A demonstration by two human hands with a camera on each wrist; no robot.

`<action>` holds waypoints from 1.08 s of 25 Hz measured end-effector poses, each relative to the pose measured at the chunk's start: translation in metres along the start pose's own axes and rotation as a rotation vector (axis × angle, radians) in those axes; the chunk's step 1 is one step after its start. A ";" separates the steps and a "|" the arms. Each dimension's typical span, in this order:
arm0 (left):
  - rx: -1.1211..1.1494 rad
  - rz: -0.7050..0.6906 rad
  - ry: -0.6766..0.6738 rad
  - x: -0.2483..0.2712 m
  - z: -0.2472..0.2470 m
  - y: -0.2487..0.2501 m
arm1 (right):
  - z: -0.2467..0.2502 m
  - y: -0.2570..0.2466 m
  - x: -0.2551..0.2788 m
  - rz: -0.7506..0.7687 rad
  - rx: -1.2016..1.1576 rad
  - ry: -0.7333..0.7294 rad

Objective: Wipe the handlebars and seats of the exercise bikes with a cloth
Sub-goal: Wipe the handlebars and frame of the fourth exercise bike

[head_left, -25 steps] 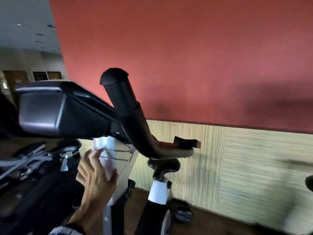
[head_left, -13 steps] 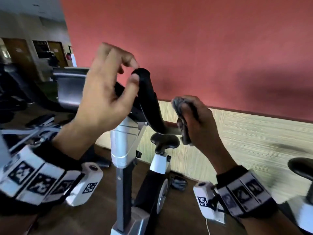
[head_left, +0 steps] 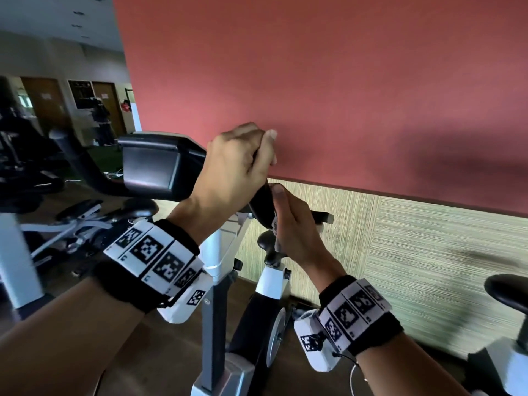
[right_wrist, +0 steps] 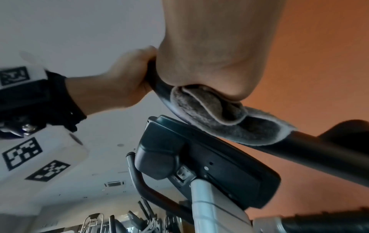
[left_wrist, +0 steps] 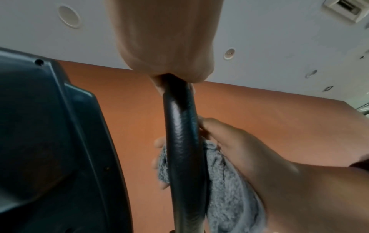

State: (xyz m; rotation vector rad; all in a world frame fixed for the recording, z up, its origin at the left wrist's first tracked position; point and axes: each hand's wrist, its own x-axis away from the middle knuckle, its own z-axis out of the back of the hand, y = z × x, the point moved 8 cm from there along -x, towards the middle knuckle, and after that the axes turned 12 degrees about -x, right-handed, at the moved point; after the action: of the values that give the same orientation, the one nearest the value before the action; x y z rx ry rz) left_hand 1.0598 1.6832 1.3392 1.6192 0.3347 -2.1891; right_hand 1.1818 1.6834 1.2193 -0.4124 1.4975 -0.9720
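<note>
Handlebar grip [head_left: 261, 202] is what the coming move turns on: a black padded horn whose long axis climbs steeply from the crossbar near the console [head_left: 151, 162] up to its free end, leaning only a little off upright. Both hands sit on that one horn, stacked along it. The left hand [head_left: 233, 164] has its fingers curled tight round the top end, covering the tip, as the left wrist view shows from beneath. The right hand [head_left: 291, 227] is lower, just below the left, and clamps the grey cloth [left_wrist: 229, 181] round the horn; fingertips [left_wrist: 158, 142] peep round the far side of the padding, so the cloth wraps most of the way around. In the right wrist view the cloth's folded tail trails down the bar towards the bend.

The bare padding lies between the two hands and under the upper one, so the wiping hand is the nearer to it and the stroke, judged from this, runs upward along the axis. The left hand probably steadies the bike and would have to let go before the tip can be wiped. The bike's seat [head_left: 271, 247] lies beyond and below the right hand, near the panelled wall [head_left: 428, 252].
</note>
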 end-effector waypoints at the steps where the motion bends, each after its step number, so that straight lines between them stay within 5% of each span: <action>1: -0.019 0.000 0.015 0.001 0.001 0.000 | 0.001 0.002 0.000 0.029 0.006 -0.022; 15: -0.262 -0.046 0.242 0.010 0.004 0.008 | 0.023 0.045 -0.012 0.128 0.054 -0.119; 19: -0.354 -0.058 0.289 0.012 0.008 0.012 | 0.007 0.024 -0.012 0.218 0.066 -0.132; 23: -0.792 -0.371 0.099 0.032 -0.020 0.046 | 0.024 0.050 -0.017 0.179 0.123 -0.182; 27: -1.049 -0.461 -0.258 0.052 -0.054 0.047 | 0.055 0.087 -0.022 0.191 0.432 -0.167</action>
State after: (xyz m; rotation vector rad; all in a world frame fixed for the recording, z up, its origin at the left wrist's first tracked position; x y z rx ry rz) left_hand 1.1140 1.6543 1.2752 0.6978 1.5654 -1.8764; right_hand 1.2618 1.7325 1.1724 -0.0362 1.1152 -1.0466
